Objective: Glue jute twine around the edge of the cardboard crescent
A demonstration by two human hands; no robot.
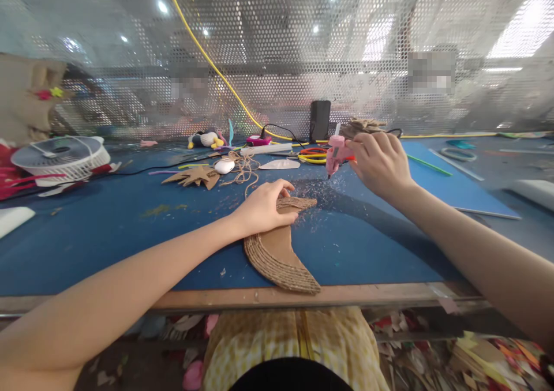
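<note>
A crescent-shaped brown cardboard piece (277, 255), edged with rows of glued twine, lies on the blue table (108, 241) near its front edge. My left hand (265, 207) presses down on the top end of that piece, fingers curled together over the twine. A loose strand of twine (244, 172) runs from there toward the back. My right hand (378, 161) is closed round a pink glue gun (335, 151), held above the table with its nozzle pointing down, to the right of and behind the cardboard.
A white fan (60, 155) stands at the far left. Cardboard cut-outs (194, 176), a white earbud case (224, 165), coloured pipe cleaners (314, 154) and a black device (319, 120) lie at the back. A blue sheet (454, 183) lies right. Perforated screen behind; scraps under the table.
</note>
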